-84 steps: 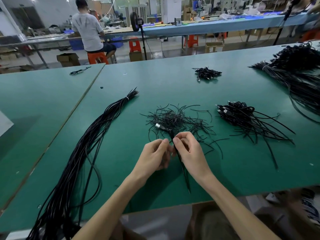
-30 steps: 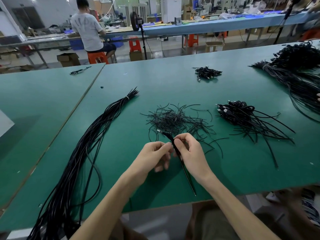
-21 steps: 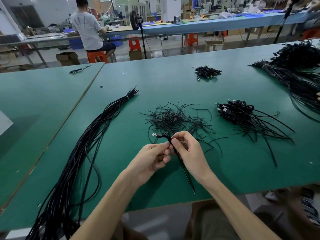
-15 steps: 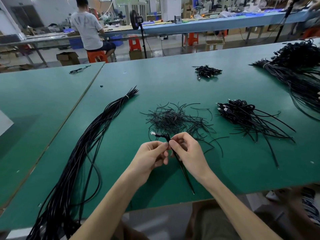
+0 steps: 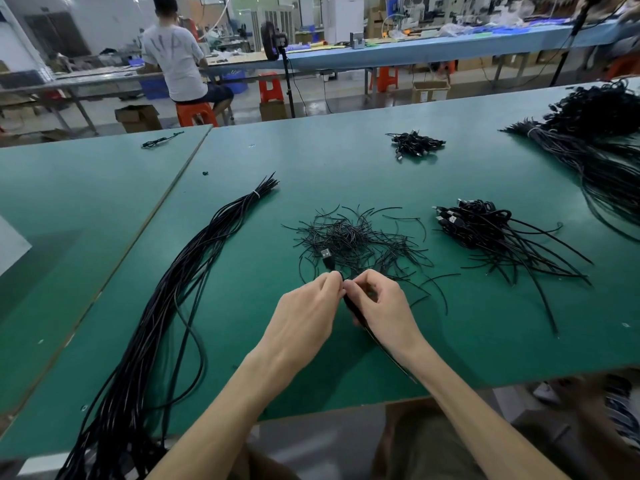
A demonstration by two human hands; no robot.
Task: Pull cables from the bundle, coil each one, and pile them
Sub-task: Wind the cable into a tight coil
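**At the green table point(image 5: 346, 174): one cable point(image 5: 351, 308) pinched in both hands**

The long bundle point(image 5: 166, 306) lies at the left and the pile point(image 5: 485, 230) at the right. Both forearms reach in and meet mid-table. The left hand point(image 5: 304, 317) and right hand point(image 5: 384, 306) are knuckles up with fingers curled, and they pinch the folded cable between thumbs and fingertips. Its plug point(image 5: 326, 254) pokes forward.
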